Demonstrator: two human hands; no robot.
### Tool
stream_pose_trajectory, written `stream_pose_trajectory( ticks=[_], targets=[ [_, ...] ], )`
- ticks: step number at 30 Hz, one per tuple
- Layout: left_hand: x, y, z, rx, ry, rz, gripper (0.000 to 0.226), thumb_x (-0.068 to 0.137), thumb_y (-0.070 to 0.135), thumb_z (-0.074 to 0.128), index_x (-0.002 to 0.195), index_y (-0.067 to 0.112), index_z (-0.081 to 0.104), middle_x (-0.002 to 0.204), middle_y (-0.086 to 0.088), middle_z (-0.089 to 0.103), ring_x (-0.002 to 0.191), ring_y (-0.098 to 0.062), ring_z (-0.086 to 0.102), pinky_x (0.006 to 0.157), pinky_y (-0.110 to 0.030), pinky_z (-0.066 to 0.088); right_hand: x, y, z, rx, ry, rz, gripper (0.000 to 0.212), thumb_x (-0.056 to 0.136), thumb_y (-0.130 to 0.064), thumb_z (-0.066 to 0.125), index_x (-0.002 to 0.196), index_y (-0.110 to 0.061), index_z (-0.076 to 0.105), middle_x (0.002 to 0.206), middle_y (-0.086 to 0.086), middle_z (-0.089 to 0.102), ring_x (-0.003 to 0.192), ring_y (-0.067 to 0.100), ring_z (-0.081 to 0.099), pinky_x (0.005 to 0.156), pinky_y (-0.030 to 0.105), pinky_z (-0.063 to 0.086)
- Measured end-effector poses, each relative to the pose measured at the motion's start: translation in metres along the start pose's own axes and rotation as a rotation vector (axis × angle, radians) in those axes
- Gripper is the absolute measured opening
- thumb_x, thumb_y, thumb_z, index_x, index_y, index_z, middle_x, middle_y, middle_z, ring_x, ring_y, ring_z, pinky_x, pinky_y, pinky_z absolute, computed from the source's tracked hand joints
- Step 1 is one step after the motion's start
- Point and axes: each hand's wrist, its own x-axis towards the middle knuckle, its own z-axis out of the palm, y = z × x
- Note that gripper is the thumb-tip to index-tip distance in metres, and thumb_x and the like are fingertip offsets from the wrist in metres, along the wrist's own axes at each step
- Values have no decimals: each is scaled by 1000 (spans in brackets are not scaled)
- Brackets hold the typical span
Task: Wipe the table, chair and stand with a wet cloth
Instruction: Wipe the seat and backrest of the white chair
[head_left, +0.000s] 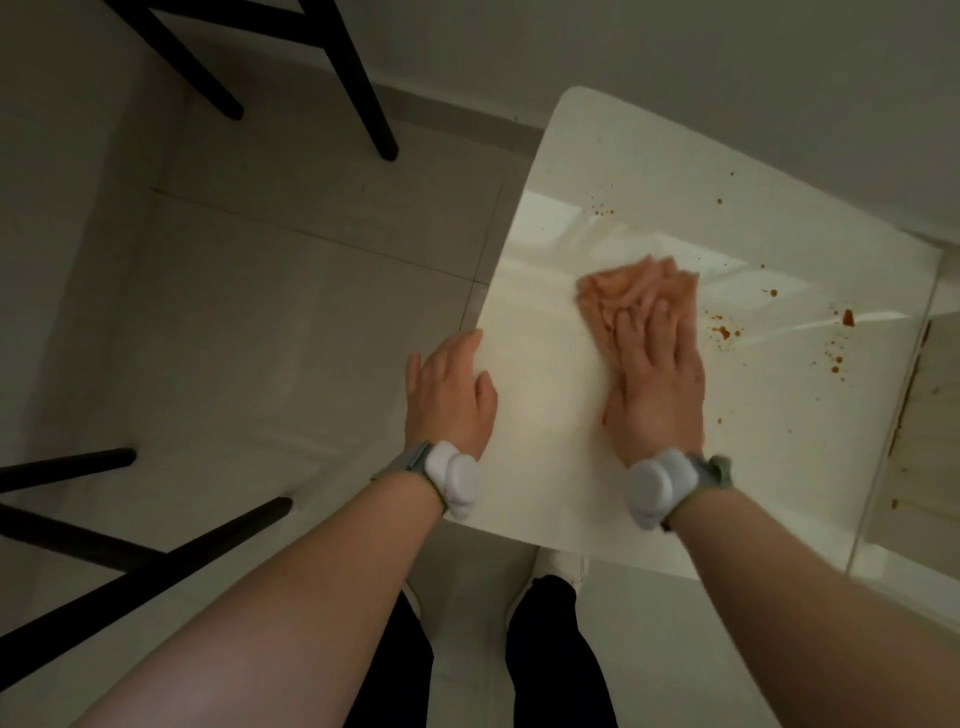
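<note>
Pressing pinkish cloth (631, 293) flat onto white table (582, 156) w/ right hand (660, 374), fingers straight, not curled round it. Resting left hand (452, 395) flat on table's left edge, fingers relaxed, holding nothing. Cloth bunched near table centre, partly under right palm. Reddish-brown spatters (724, 332) just right of cloth & further right. Black chair legs (363, 93) on tiled floor (285, 312).

The tabletop (649, 467) is white, smooth and glossy, mirroring window light and speckled with orange-brown spots toward its right edge. The cloth (623, 291) looks soft, crumpled fabric. The floor (291, 322) tiles are polished.
</note>
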Motion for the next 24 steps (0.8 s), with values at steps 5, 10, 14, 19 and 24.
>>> stream_pose_trajectory(
  ticks=[5,10,14,19,24],
  targets=[
    [60,30,1,38,-2,-112,51,96,26,37,144,17,26,143,-5,43,132,-23,38,115,-49,6,-2,-35,0,-8,-27,-171,52,89,-19,44,140,-20,43,149,17,35,137,47,24,109,55,25],
    [69,34,11,54,4,-120,48,98,28,33,144,17,25,133,-8,53,123,-25,48,116,-46,7,86,-2,-14,-60,-109,-246,58,89,-23,25,146,-32,31,156,9,21,143,37,14,110,49,25],
    [65,36,7,-34,-7,-113,48,98,23,35,143,13,27,138,-9,49,126,-25,45,117,-43,9,65,8,-13,18,-10,44,57,90,-14,41,146,-27,33,156,12,20,144,36,14,107,49,30],
    [65,45,-1,-67,-12,-119,47,97,20,38,142,7,30,139,-14,46,123,-32,43,112,-45,22,46,-30,-13,28,-121,-110,55,88,-20,34,142,-24,40,153,12,27,140,44,19,108,55,25],
    [64,47,-5,-122,-12,-123,46,96,17,42,141,6,33,137,-15,48,122,-32,45,111,-46,25,123,-27,-24,-43,-224,-259,60,91,-19,37,147,-35,23,159,4,8,145,35,1,114,47,13]
  ],
)
